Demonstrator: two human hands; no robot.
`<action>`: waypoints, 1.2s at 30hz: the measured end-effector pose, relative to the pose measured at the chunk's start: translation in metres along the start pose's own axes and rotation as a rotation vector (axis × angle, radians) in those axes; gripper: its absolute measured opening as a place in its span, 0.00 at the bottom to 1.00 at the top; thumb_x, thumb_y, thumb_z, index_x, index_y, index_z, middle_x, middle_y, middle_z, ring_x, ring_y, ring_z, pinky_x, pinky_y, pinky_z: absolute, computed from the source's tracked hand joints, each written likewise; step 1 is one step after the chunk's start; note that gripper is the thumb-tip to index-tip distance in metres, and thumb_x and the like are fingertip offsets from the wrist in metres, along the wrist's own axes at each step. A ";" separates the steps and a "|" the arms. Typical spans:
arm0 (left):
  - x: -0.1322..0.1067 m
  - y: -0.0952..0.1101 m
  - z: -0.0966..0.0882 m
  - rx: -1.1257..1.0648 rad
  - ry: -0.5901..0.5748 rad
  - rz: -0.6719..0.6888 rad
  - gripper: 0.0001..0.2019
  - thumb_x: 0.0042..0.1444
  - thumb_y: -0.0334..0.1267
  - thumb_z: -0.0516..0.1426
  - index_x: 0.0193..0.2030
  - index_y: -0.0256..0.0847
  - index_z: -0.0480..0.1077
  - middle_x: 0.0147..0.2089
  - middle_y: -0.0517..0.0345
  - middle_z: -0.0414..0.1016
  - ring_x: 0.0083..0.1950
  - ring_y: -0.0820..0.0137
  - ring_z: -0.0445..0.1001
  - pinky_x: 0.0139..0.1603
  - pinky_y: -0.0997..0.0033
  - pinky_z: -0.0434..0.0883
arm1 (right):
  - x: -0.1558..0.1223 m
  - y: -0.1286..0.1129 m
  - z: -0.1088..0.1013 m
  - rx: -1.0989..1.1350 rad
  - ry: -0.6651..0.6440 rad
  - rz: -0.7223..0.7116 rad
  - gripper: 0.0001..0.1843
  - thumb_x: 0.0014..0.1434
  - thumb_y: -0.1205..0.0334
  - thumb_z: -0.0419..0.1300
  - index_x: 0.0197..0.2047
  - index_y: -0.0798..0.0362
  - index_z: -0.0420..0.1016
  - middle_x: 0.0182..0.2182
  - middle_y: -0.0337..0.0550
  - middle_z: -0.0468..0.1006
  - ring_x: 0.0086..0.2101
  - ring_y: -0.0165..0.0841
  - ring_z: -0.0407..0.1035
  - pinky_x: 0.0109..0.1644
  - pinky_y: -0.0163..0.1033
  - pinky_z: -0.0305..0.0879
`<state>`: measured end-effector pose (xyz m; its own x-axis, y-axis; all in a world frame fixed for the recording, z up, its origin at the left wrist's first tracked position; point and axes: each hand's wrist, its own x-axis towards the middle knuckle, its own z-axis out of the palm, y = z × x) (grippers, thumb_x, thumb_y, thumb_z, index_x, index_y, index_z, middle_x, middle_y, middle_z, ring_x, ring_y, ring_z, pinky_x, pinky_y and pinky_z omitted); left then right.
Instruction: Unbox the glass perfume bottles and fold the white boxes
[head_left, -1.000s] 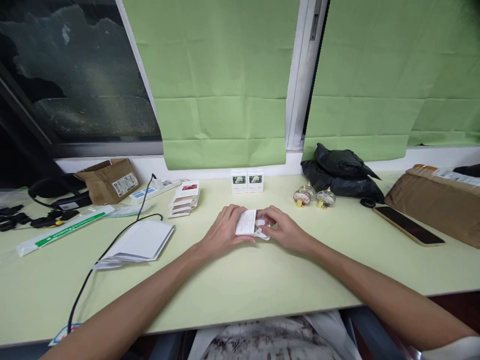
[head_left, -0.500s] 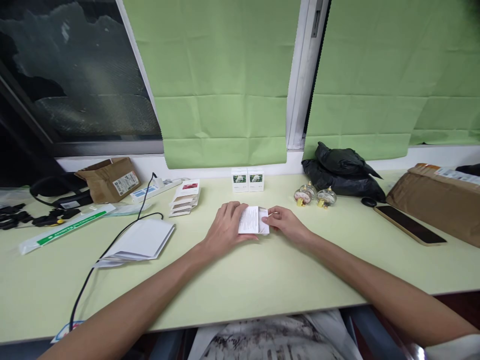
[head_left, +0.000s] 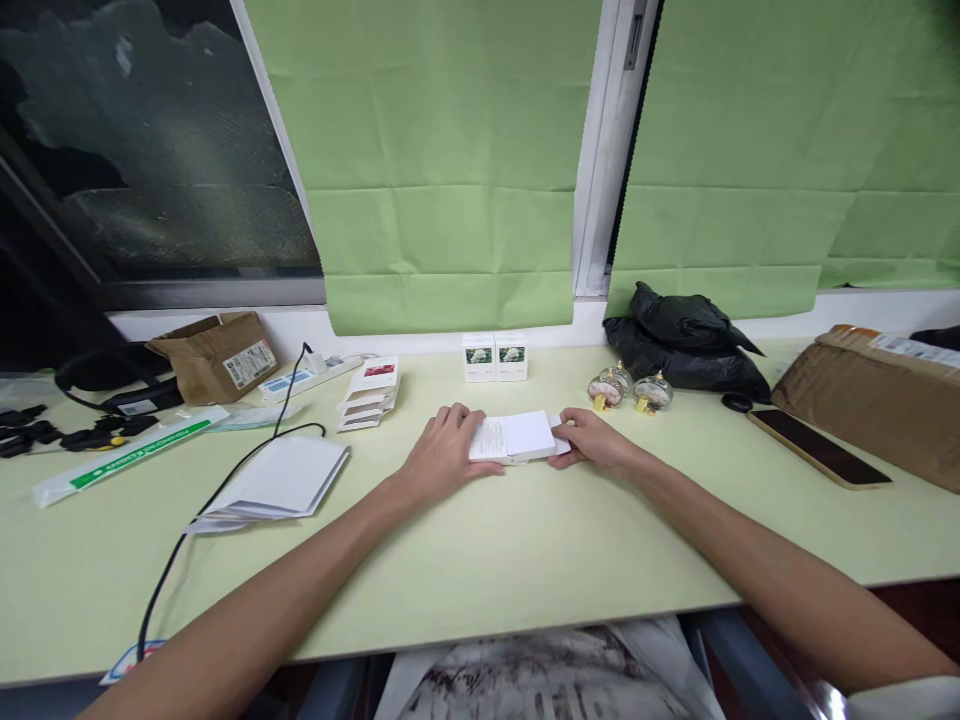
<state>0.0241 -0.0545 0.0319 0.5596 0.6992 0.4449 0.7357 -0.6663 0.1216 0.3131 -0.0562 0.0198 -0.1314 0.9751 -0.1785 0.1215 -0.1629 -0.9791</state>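
Directly between the hands, at the pale green tabletop, the small printed white carton and its protruding plain white insert formed one left-to-right axis, the left hand gripping the carton's left end, the right hand pinching the insert's far right end.

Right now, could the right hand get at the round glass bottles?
Probably yes: the round glass bottles sit just beyond the right hand, with nothing visible between. But that hand is gripping one end of the white box, so it would likely need to let go first.
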 end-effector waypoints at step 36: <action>0.008 0.035 -0.030 -1.644 0.001 -0.528 0.30 0.67 0.63 0.53 0.62 0.41 0.71 0.61 0.45 0.78 0.63 0.55 0.76 0.67 0.51 0.71 | -0.043 -0.014 0.049 -0.219 -0.254 -0.528 0.14 0.70 0.48 0.58 0.47 0.49 0.73 0.32 0.38 0.77 0.29 0.31 0.67 0.33 0.37 0.63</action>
<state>0.0425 -0.0800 0.0659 0.4046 0.9124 0.0618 -0.3043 0.0706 0.9500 0.2683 -0.1033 0.0368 -0.4556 0.8451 0.2798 0.1718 0.3919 -0.9038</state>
